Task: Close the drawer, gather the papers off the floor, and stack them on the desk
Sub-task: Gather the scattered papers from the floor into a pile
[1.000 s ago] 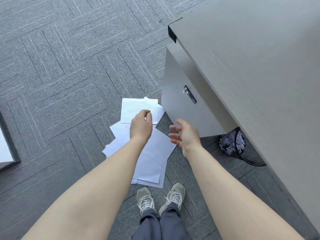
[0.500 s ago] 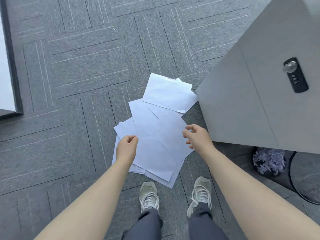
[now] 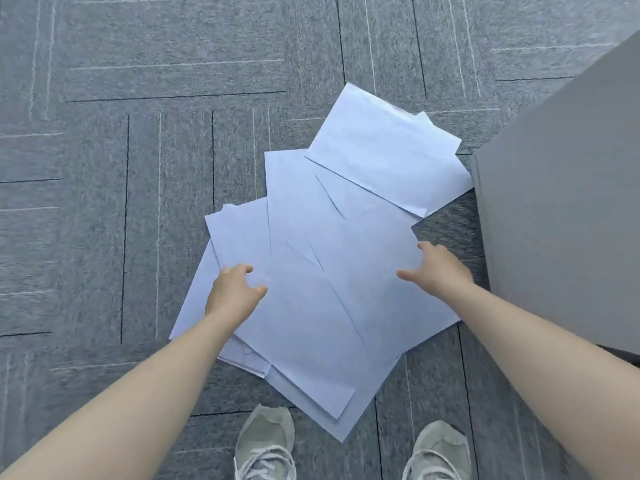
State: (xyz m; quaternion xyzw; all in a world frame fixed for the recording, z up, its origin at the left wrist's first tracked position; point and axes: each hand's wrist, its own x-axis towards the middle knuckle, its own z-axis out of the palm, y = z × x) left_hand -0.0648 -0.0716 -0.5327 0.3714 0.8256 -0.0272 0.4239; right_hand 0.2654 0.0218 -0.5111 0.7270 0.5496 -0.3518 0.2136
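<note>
the view has dropped much nearer the floor than it was a moment ago; the desk top and the cabinet's lock, both in sight a second back, are now out of frame, and only a plain grey cabinet face [image 3: 561,209] fills the right edge; no open drawer shows here, and whether the drawer is shut cannot be told from this view; the papers [image 3: 332,278] now spread across the centre of the frame, a loose fan of white sheets lying overlapped on the grey carpet [image 3: 138,168], the top sheet reaching toward the upper right until its corner sits just beside the cabinet; the lowest corner points down between the two shoes [image 3: 265,445] at the bottom edge.

both hands have come down onto the pile since half a second ago; the left hand [image 3: 233,294] rests at centre left of the fan, fingers curled loosely with the thumb out, lying on the sheets rather than pinching any; the right hand [image 3: 436,268] is at centre right, fingers spread and open, its fingertips at the edge of one sheet; neither hand holds paper yet.

in my judgement the gathering step is only beginning; the sheets are splayed at different angles, so sweeping them inward from both sides looks needed before a lift; thin sheets on carpet may slide or crease; nothing is stacked on the desk yet.
</note>
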